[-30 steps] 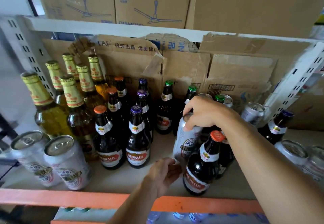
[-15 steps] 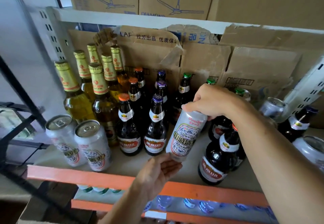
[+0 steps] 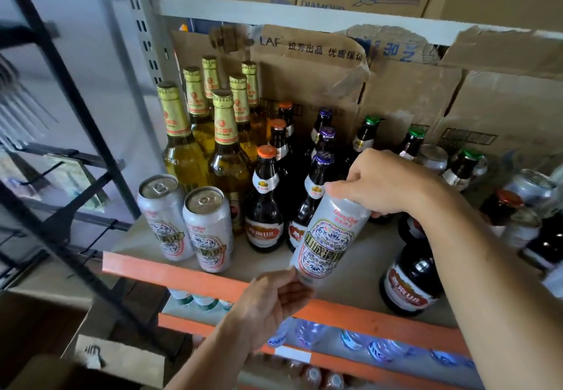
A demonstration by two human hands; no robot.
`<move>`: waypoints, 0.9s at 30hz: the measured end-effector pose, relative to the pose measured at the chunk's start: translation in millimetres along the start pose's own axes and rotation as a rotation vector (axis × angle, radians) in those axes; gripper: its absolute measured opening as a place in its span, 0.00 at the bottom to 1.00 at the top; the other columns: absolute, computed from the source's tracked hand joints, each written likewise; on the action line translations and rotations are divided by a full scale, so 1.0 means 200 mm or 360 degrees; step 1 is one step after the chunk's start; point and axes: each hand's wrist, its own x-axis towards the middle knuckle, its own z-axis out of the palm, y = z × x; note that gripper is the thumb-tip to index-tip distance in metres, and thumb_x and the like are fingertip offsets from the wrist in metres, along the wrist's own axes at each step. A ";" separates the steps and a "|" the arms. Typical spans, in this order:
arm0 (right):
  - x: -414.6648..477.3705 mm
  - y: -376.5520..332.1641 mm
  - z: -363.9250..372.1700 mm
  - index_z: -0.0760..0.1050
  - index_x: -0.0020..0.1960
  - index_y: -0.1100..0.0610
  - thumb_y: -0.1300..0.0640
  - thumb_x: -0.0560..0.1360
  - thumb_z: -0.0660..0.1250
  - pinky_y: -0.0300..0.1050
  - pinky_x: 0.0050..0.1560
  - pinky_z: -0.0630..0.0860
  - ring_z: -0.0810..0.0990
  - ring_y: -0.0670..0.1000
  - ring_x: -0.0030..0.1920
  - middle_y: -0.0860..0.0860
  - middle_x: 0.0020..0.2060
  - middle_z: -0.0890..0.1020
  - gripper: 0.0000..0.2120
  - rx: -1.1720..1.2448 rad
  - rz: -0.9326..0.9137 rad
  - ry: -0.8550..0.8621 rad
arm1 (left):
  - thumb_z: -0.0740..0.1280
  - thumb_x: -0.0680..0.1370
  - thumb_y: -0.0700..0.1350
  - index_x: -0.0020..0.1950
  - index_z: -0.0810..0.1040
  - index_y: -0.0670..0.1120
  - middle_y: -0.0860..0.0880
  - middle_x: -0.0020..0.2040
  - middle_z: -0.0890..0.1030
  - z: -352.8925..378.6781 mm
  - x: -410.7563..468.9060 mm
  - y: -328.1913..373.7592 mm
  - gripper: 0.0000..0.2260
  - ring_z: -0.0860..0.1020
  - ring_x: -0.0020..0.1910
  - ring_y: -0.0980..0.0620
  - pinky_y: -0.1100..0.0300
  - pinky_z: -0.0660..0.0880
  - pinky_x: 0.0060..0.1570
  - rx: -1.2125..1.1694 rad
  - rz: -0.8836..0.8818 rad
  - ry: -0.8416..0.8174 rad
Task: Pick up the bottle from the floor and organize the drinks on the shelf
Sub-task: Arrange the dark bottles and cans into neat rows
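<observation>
A silver beer can point(image 3: 327, 241) hangs tilted above the shelf board point(image 3: 359, 270). My right hand point(image 3: 380, 182) grips its top from above. The fingers of my left hand point(image 3: 271, 301) touch its bottom edge. Two matching cans point(image 3: 189, 222) stand at the shelf's front left. Behind them stand several gold-foil yellow bottles point(image 3: 225, 151). Dark brown bottles with orange, purple and green caps point(image 3: 265, 203) stand in rows in the middle. One more dark bottle point(image 3: 411, 280) stands under my right forearm.
More cans and dark bottles point(image 3: 518, 203) crowd the right end. Cardboard boxes point(image 3: 320, 81) line the back. The orange front rail point(image 3: 195, 277) edges the shelf; water bottles point(image 3: 350, 338) lie on the shelf below. A black metal rack point(image 3: 61, 158) stands to the left.
The can has been lifted from among the dark bottles and carried left and forward. My left hand rose to meet its base. The view has swung left.
</observation>
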 end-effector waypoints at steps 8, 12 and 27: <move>-0.03 -0.15 0.10 0.63 0.28 0.60 0.42 0.67 0.70 0.46 0.28 0.58 0.62 0.52 0.26 0.52 0.23 0.64 0.25 0.0020 -0.0281 0.0054 | 0.58 0.80 0.37 0.43 0.80 0.33 0.36 0.38 0.83 -0.12 -0.04 0.02 0.13 0.82 0.37 0.45 0.59 0.80 0.32 -0.0078 0.0061 0.0111; -0.03 -0.21 0.15 0.58 0.28 0.57 0.44 0.66 0.69 0.46 0.28 0.57 0.59 0.52 0.27 0.51 0.24 0.61 0.24 0.0061 -0.0340 0.0146 | 0.58 0.80 0.37 0.46 0.79 0.31 0.35 0.40 0.83 -0.17 -0.06 0.03 0.13 0.82 0.38 0.44 0.58 0.80 0.34 -0.0074 0.0095 0.0144; -0.01 -0.39 0.28 0.62 0.28 0.60 0.43 0.68 0.70 0.41 0.25 0.58 0.64 0.52 0.23 0.51 0.22 0.65 0.25 0.0164 -0.0490 0.0282 | 0.65 0.77 0.37 0.43 0.80 0.31 0.36 0.36 0.83 -0.27 -0.09 0.04 0.09 0.81 0.33 0.47 0.61 0.81 0.34 0.0110 0.0496 0.0629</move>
